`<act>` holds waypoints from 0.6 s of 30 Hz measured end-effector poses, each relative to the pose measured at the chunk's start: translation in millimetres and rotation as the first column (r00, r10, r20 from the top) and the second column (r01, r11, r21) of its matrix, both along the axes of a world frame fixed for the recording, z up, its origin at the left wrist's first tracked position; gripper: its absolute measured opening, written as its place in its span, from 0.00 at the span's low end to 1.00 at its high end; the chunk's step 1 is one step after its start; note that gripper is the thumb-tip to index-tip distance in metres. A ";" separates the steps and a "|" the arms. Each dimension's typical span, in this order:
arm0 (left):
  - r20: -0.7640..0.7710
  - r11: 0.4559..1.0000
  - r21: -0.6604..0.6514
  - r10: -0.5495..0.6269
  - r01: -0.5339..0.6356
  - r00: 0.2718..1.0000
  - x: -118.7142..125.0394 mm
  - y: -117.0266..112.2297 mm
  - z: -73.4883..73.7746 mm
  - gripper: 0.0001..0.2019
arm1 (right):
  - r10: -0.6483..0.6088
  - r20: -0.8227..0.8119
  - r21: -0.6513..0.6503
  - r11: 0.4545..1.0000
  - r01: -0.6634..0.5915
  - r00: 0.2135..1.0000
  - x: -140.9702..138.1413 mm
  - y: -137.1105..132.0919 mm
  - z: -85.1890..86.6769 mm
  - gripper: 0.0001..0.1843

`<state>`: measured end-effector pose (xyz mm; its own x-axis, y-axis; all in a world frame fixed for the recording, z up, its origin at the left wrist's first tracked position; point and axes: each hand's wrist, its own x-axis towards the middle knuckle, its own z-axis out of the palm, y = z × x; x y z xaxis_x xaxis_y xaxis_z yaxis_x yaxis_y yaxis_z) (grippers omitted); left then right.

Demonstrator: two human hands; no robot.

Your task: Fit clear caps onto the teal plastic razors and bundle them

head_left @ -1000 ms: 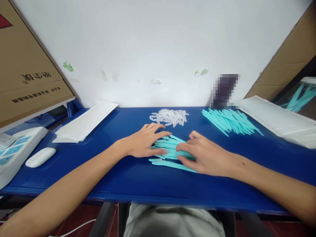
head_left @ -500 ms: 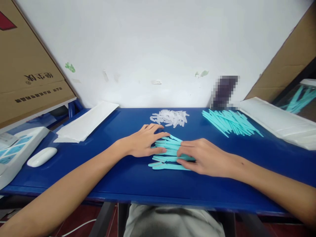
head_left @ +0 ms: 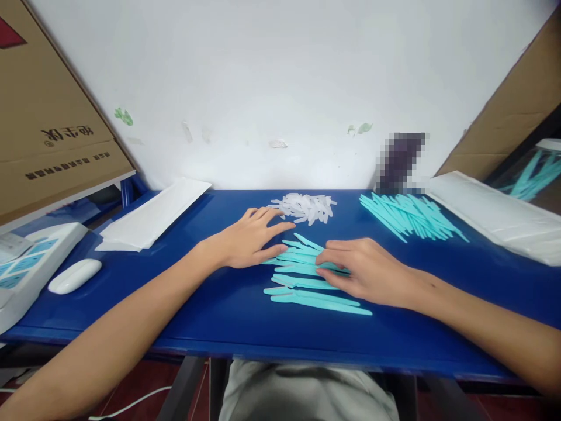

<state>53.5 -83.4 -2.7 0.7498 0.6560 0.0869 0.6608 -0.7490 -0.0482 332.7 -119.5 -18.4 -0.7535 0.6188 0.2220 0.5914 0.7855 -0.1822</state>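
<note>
Turquoise eyebrow razors (head_left: 307, 298) lie in a loose row across the blue table, blades toward the left. My left hand (head_left: 249, 238) is open with its fingers spread, its thumb touching the left ends of the upper razors. Its longer fingers reach beside a pile of small translucent white blade caps (head_left: 313, 207). Curled over the right ends of the razors is my right hand (head_left: 363, 269), thumb and fingertips closed on a razor handle. Its palm hides the ends of several razors.
A larger heap of turquoise razors (head_left: 409, 217) lies at the back right. White plastic sheets (head_left: 153, 216) rest at the back left, and a white packet (head_left: 504, 216) at the right. A white oval case (head_left: 74, 276) sits near a power strip (head_left: 39, 269). Cardboard (head_left: 56, 117) stands left.
My left hand has moved slightly back and left, its fingers lifting off the razors. My right hand has shifted a little back, uncovering the handles of the nearest razors.
</note>
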 end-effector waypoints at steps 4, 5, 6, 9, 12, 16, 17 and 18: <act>-0.021 0.997 0.030 0.065 -0.064 0.998 -5.3 1.1 8.6 0.30 | -0.009 0.022 -0.058 0.998 0.010 1.000 -1.8 1.8 -2.6 0.12; -0.031 0.996 0.019 0.086 -0.085 0.996 -6.5 1.4 10.0 0.32 | -0.013 0.011 -0.072 0.997 0.014 1.000 -2.6 2.1 -3.1 0.12; -0.045 0.995 0.001 0.103 -0.103 0.994 -7.6 1.7 10.8 0.34 | -0.018 -0.003 -0.083 0.996 0.018 1.000 -3.5 2.4 -3.5 0.13; -0.077 0.987 -0.072 0.135 -0.141 0.988 -9.8 2.8 10.1 0.41 | -0.016 -0.033 -0.108 0.994 0.012 0.999 -5.9 3.0 -4.3 0.16; -0.079 0.976 -0.138 0.157 -0.167 0.984 -8.8 3.2 5.4 0.43 | -0.006 -0.033 -0.109 0.994 0.003 0.999 -7.2 3.3 -4.9 0.17; -0.050 0.969 -0.192 0.148 -0.155 0.988 -0.6 1.9 -3.7 0.41 | -0.008 -0.018 -0.084 0.996 0.007 1.000 -6.9 2.5 -4.8 0.19; -0.036 0.970 -0.195 0.141 -0.146 0.989 2.3 1.4 -6.0 0.41 | -0.008 -0.016 -0.080 0.997 0.006 1.000 -6.6 2.3 -4.5 0.19; -0.019 0.971 -0.197 0.133 -0.134 0.991 5.2 0.9 -8.1 0.41 | -0.007 -0.014 -0.077 0.997 0.006 1.000 -6.3 2.1 -4.3 0.19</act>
